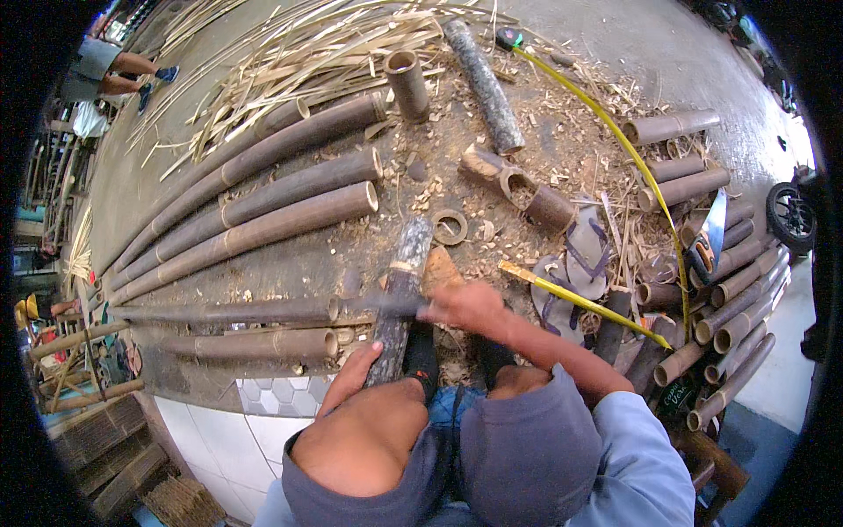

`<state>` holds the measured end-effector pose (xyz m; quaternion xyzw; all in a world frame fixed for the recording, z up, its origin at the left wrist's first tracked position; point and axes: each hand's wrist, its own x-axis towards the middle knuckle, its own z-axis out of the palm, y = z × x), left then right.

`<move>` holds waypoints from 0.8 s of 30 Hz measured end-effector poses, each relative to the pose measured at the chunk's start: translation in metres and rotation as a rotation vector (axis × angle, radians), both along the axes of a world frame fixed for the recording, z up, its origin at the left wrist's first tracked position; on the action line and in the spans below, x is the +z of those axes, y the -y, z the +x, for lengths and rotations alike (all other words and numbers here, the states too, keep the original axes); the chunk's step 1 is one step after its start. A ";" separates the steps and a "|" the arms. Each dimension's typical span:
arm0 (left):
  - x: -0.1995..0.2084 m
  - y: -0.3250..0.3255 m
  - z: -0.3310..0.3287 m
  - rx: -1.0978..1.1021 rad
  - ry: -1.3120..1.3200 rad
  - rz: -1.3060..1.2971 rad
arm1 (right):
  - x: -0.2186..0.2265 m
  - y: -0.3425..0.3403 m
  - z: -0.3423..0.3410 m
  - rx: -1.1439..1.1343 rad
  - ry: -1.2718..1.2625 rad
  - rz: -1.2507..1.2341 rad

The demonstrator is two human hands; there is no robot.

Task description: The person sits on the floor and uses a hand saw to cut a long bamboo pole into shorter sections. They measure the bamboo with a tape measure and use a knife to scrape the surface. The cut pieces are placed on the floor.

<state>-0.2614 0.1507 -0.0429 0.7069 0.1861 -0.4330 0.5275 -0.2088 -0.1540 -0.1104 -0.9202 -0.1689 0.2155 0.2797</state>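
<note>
A mottled grey bamboo piece (409, 255) lies slanted in front of my knees. My left hand (353, 372) grips its near end, with the thumb along its side and the other fingers mostly hidden. My right hand (467, 307) is closed round the handle of a knife, whose dark blade (395, 305) is smeared by motion and crosses over the bamboo piece. Whether the blade touches the bamboo I cannot tell. Just beyond my right hand stands a tan wooden piece (441, 268). A cut bamboo ring (450, 227) lies on the floor further off.
Long bamboo poles (263, 227) spread to the left, split strips (325, 61) behind them. A notched bamboo tube (520, 189), sandals (587, 255) and a yellow tape measure (606, 114) lie ahead. At right are stacked bamboo tubes (733, 294) and a handsaw (709, 233). Another person's legs (132, 70) show far left.
</note>
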 end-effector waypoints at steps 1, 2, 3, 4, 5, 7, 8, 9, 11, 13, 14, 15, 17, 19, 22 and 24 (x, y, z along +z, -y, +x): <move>0.000 -0.001 0.000 0.000 -0.002 -0.004 | -0.001 0.000 0.002 0.092 0.137 0.112; 0.000 -0.001 0.000 -0.002 -0.003 -0.001 | -0.002 0.000 0.001 -0.148 0.144 0.084; 0.001 -0.002 0.000 -0.004 0.003 0.001 | -0.003 0.000 0.002 -0.367 0.160 0.083; 0.001 -0.002 0.000 -0.004 0.004 0.003 | -0.003 -0.001 0.001 -0.566 0.171 0.107; 0.002 -0.002 0.000 -0.003 -0.004 0.007 | -0.004 -0.003 0.000 -0.502 0.117 0.008; 0.001 -0.001 0.002 -0.008 -0.004 0.002 | -0.005 -0.007 -0.002 -0.137 0.187 0.071; 0.001 -0.001 0.003 -0.004 -0.007 0.000 | -0.006 -0.008 -0.003 0.076 0.223 0.089; 0.001 -0.001 0.004 -0.007 -0.008 0.002 | -0.005 -0.011 -0.005 -0.118 0.158 0.060; 0.001 -0.002 0.004 -0.010 0.002 0.007 | -0.002 -0.014 -0.008 -0.404 -0.044 0.040; 0.001 -0.002 0.004 -0.013 -0.011 0.014 | 0.000 -0.013 -0.007 -0.204 0.024 0.051; 0.001 -0.002 0.004 -0.017 -0.007 0.011 | 0.000 -0.011 -0.005 0.024 0.070 0.112; 0.001 -0.002 0.004 -0.021 -0.009 0.008 | 0.000 -0.008 -0.002 0.098 0.411 0.229; 0.000 -0.002 0.003 -0.021 -0.013 0.009 | -0.002 -0.001 0.003 -0.382 0.191 0.112; 0.000 -0.002 0.002 -0.014 -0.020 0.008 | -0.005 0.003 0.005 -0.476 0.194 -0.031; -0.002 0.000 0.005 -0.016 -0.016 -0.003 | -0.009 0.002 0.002 -0.150 0.160 0.052; -0.003 0.000 0.007 -0.022 -0.010 -0.004 | -0.009 -0.002 -0.003 -0.160 0.149 0.040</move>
